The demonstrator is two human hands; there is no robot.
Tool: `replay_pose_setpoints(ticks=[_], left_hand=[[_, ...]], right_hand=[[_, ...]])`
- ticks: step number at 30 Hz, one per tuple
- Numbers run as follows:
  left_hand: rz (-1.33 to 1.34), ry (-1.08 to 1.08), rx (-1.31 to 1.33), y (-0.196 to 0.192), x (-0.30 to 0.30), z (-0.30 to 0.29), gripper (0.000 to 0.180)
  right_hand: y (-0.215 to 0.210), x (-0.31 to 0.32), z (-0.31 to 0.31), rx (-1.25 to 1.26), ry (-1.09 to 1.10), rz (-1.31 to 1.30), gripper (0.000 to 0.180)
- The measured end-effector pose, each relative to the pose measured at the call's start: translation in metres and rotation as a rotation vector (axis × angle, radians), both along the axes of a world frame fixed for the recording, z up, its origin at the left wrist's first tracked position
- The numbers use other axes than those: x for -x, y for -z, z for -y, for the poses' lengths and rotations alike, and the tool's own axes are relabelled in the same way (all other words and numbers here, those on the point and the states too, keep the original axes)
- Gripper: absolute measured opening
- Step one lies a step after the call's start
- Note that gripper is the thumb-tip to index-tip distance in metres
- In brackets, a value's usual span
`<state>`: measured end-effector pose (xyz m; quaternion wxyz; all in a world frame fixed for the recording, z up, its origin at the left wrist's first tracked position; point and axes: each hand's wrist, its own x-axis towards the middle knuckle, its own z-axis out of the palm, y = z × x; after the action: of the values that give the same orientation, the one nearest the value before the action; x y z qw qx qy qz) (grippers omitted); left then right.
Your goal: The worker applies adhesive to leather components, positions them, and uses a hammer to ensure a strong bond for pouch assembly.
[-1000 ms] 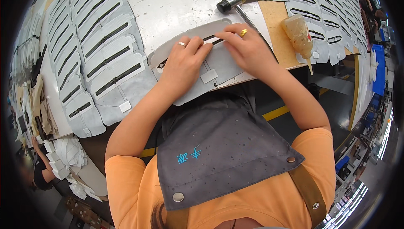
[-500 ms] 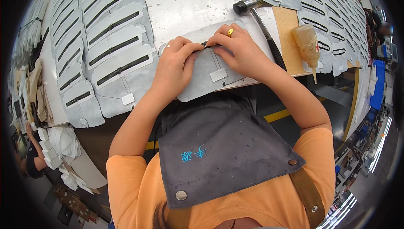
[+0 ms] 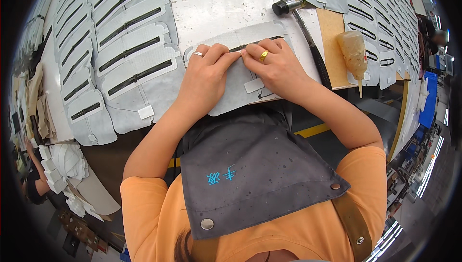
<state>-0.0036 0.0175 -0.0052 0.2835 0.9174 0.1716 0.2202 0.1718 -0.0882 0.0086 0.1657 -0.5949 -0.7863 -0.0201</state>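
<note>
A grey cut fabric panel [image 3: 231,96] with a long black slot lies on the white worktable [image 3: 226,2] right in front of me. My left hand [image 3: 204,76], with a ring, presses down on the panel beside the slot, fingertips at its edge. My right hand [image 3: 274,67], wearing a gold ring, presses the same edge from the other side. The fingertips of both hands meet at the slot. A small white tag [image 3: 253,85] sticks to the panel under my right hand.
A row of overlapping grey slotted panels [image 3: 115,60] covers the table's left. More panels [image 3: 380,21] lie at the right. A black-headed hammer [image 3: 303,31] lies right of my hands, on a wooden board [image 3: 332,31] with a glue bottle [image 3: 353,55]. White pieces [image 3: 62,161] are piled at lower left.
Both hands have shifted along the panel's slot and drawn together, fingertips now meeting at its edge. The view has tilted, so the hammer and bottle sit lower in the picture.
</note>
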Motion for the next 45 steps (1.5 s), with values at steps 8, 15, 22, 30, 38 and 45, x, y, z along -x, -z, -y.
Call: replay_pose_setpoints(ticks=[8, 15, 22, 30, 38, 45], left_hand=[[-0.022, -0.006, 0.054, -0.002, -0.004, -0.001, 0.037], [-0.044, -0.005, 0.077, -0.002, -0.001, 0.000, 0.036], [0.005, -0.068, -0.004, -0.002, 0.003, 0.000, 0.026], [-0.132, -0.034, -0.152, -0.007, 0.038, -0.005, 0.026], [-0.096, -0.101, -0.109, -0.004, 0.059, -0.005, 0.032], [-0.138, -0.094, -0.183, -0.007, 0.060, -0.003, 0.034]], right_hand=[[0.004, -0.001, 0.005, 0.000, 0.195, -0.245, 0.025], [-0.003, -0.030, 0.027, 0.007, 0.223, -0.012, 0.027], [0.007, 0.022, -0.003, -0.011, 0.207, -0.482, 0.028], [0.006, 0.026, -0.001, -0.001, 0.170, -0.233, 0.022], [0.001, 0.032, -0.013, 0.009, 0.014, -0.076, 0.036], [-0.005, 0.006, -0.004, -0.020, -0.018, 0.225, 0.031]])
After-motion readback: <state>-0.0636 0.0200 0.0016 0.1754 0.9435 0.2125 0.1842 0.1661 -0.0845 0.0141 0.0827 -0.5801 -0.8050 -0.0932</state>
